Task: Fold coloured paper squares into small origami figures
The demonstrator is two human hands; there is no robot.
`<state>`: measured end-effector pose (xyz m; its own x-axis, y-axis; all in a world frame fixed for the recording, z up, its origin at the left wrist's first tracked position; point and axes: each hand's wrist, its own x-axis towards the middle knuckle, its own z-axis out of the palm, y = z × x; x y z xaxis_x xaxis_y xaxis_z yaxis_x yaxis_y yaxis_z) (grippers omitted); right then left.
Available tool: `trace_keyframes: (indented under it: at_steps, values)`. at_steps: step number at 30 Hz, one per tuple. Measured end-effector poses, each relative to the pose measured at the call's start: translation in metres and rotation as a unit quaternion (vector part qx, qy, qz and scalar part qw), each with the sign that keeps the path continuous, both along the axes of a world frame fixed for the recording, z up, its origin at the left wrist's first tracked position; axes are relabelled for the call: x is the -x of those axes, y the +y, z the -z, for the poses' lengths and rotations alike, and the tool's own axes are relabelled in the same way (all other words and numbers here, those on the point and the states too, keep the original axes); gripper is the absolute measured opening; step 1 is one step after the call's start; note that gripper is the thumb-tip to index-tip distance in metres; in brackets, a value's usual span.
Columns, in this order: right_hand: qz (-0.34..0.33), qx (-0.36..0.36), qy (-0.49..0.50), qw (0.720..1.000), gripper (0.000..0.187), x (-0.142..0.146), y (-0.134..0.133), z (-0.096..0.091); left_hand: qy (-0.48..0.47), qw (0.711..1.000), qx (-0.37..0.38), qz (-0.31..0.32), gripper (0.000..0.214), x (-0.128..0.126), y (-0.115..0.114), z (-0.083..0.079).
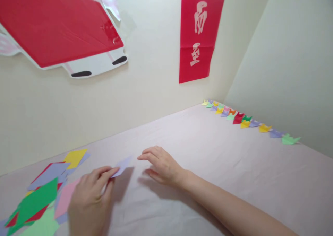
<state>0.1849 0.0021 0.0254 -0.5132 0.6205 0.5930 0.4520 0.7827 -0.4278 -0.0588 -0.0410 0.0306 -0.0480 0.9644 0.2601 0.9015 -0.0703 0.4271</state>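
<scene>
The left hand [91, 185] pinched an angular lavender paper piece [122, 167]; to the right, the half-open right hand [163, 165] held nothing.

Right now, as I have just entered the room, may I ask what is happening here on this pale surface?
A person is handling small coloured papers. The left hand pinches a light purple paper above the pale surface. The right hand is close by, open and apart from that paper. Loose coloured sheets lie overlapping at the left, while folded paper pieces are lined up along the right side, near the wall.
</scene>
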Motion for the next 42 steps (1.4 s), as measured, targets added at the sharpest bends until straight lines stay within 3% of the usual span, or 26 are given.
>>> trace_keyframes:
  at_steps: [1,3,7,12,15,21,23,29,37,42]
  values:
    - [-0.001,-0.014,-0.031,0.999,0.033,-0.001,-0.002,0.000,0.024,0.997,-0.063,0.046,0.029,-0.017,0.006,0.005]
    - [0.021,-0.023,-0.082,0.996,0.018,-0.007,-0.003,0.004,0.059,0.981,-0.114,0.142,0.027,-0.046,0.013,0.015]
    - [0.055,0.001,-0.113,0.992,0.010,-0.023,-0.002,0.013,0.090,0.962,-0.144,0.212,0.028,-0.072,0.009,0.026]
    - [-0.014,0.048,-0.128,0.991,0.010,-0.035,-0.003,0.009,0.118,0.958,-0.144,0.218,0.027,-0.067,-0.012,0.029]
    - [-0.046,0.121,-0.114,0.985,0.009,-0.034,-0.001,0.006,0.120,0.965,-0.118,0.199,0.031,-0.065,-0.025,0.031]
    - [0.042,0.296,-0.065,0.952,0.004,-0.017,0.012,0.004,0.144,0.976,-0.078,0.142,0.052,-0.072,-0.039,0.039]
    - [0.052,0.328,-0.052,0.942,0.011,-0.008,0.017,0.004,0.157,0.977,-0.071,0.126,0.054,-0.076,-0.041,0.039]
    - [0.061,0.295,-0.059,0.952,0.010,0.007,0.026,0.010,0.146,0.984,-0.025,0.102,0.051,-0.082,-0.042,0.032]
    - [0.071,0.262,-0.063,0.960,0.010,0.007,0.027,0.014,0.142,0.982,-0.053,0.110,0.047,-0.081,-0.037,0.039]
    - [0.075,0.256,-0.062,0.962,0.010,0.009,0.028,0.015,0.155,0.979,-0.055,0.123,0.043,-0.080,-0.036,0.033]
